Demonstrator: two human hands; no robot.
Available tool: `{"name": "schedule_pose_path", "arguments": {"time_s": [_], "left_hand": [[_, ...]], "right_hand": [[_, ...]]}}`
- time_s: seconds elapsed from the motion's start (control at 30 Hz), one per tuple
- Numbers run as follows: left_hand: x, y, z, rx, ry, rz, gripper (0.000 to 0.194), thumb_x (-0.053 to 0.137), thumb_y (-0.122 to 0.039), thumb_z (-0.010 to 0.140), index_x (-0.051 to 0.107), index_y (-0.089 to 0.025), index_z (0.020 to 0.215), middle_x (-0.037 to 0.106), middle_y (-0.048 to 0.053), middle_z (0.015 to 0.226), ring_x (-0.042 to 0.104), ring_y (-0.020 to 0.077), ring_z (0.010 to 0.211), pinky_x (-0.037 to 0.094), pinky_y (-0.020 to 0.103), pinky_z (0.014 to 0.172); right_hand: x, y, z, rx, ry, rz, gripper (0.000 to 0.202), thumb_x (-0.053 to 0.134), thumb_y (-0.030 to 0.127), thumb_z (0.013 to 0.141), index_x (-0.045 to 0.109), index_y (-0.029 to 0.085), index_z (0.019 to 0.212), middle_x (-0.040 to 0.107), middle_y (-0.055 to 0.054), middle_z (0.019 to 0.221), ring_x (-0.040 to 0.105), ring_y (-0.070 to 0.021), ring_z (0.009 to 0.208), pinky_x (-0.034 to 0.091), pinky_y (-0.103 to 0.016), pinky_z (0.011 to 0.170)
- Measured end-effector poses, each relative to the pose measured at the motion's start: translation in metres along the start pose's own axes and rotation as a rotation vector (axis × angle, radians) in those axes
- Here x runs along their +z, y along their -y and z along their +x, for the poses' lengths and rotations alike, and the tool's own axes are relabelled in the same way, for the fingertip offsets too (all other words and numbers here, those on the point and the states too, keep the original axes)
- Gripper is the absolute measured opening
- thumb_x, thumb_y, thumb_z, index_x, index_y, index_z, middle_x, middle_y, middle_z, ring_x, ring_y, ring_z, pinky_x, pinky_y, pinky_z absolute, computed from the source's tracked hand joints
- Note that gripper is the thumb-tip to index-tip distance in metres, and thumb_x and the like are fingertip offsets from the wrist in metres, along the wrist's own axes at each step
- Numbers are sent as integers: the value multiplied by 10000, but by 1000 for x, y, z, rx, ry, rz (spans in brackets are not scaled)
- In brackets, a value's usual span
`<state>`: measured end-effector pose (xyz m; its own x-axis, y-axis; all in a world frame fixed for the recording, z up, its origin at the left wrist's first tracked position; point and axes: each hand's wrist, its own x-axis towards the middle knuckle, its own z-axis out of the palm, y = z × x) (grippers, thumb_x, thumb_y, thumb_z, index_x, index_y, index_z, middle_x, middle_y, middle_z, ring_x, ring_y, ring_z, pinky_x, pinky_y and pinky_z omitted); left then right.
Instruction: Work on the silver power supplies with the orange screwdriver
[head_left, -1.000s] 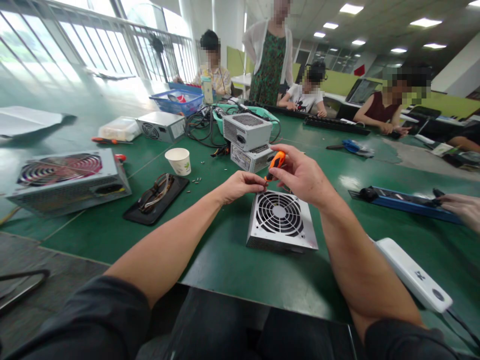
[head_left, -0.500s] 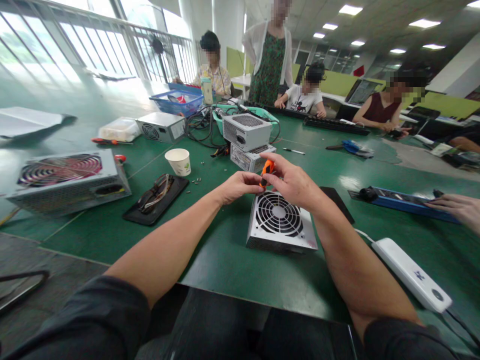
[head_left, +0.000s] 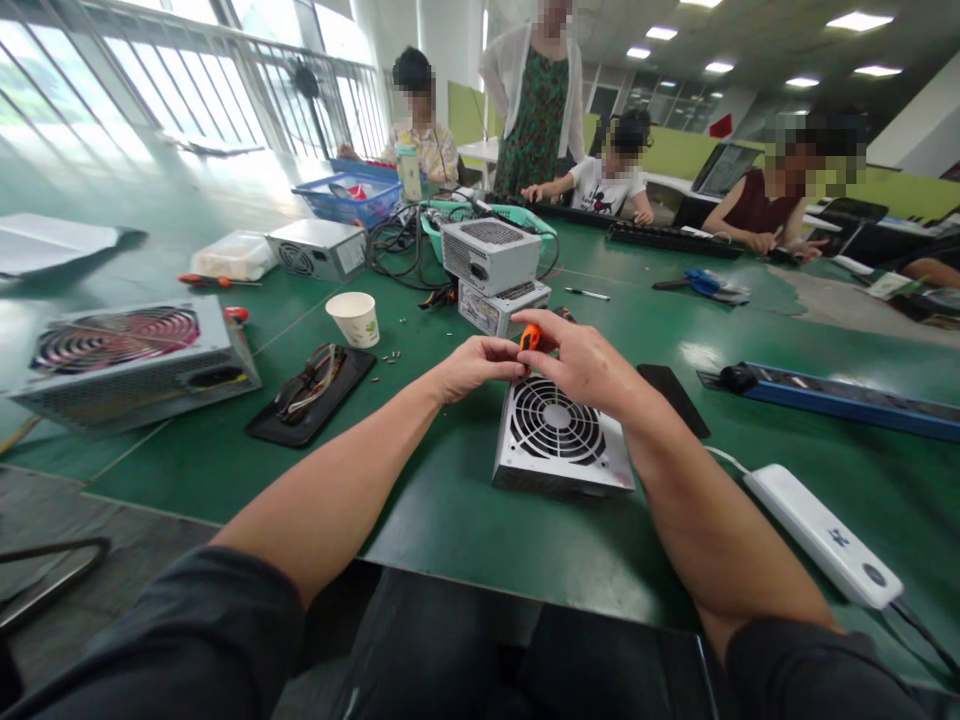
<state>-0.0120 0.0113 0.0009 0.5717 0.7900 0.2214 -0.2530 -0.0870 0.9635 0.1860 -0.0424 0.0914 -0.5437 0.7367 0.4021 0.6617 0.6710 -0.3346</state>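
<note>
Head view: right hand point(head_left: 579, 366) grips orange screwdriver point(head_left: 529, 338) by power supply point(head_left: 556, 417); whether left hand point(head_left: 478, 368) grips, I cannot tell.

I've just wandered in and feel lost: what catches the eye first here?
Probably the bright orange tool handle in the right hand, close to the left hand, at the far edge of a silver box with a round fan grille. Then, off to the left, a metal box with a reddish fan.

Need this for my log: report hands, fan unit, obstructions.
Right hand gripping orange tool; left hand close beside it, contact unclear. Fan unit flat, grille up. Hands hide its far left corner.
</note>
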Motion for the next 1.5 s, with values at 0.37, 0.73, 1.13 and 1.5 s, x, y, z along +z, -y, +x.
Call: {"name": "schedule_pose_path", "arguments": {"time_s": [0.37, 0.73, 1.13, 1.5], "left_hand": [[1, 2, 0, 7, -21, 47, 445, 957, -365, 658, 819, -134, 1013, 795, 63, 901, 702, 144, 797, 538, 298, 845], [4, -4, -3, 0, -78, 27, 413, 919, -427, 704, 819, -158, 1001, 807, 87, 968, 730, 182, 897, 556, 310, 853], [4, -6, 0, -9, 47, 355, 350, 813, -419, 778, 817, -147, 998, 793, 97, 1032, 722, 213, 943, 541, 361, 947], [3, -6, -1, -20, 39, 409, 359, 801, -424, 793, 812, -145, 1019, 793, 102, 1059, 722, 209, 961, 542, 344, 951]], "right_hand": [[-4, -2, -1, -22, -97, 10, 426, 654, 284, 939, 622, 207, 1358, 765, -68, 1096, 728, -240, 918, 546, -371, 853], [-20, -7, -3, -14, -305, 176, 449, 656, 319, 940, 522, 256, 1364, 724, -38, 1116, 731, -233, 907, 625, -447, 860], [-87, -13, -24, 143, -427, -4, 371, 594, 540, 979, 561, 278, 1239, 721, -38, 920, 733, -207, 732, 569, -353, 579], [-80, -24, -46, 266, -366, -25, 237, 715, 369, 857, 586, 253, 1018, 691, 3, 784, 679, -200, 632, 554, -364, 584]]}}
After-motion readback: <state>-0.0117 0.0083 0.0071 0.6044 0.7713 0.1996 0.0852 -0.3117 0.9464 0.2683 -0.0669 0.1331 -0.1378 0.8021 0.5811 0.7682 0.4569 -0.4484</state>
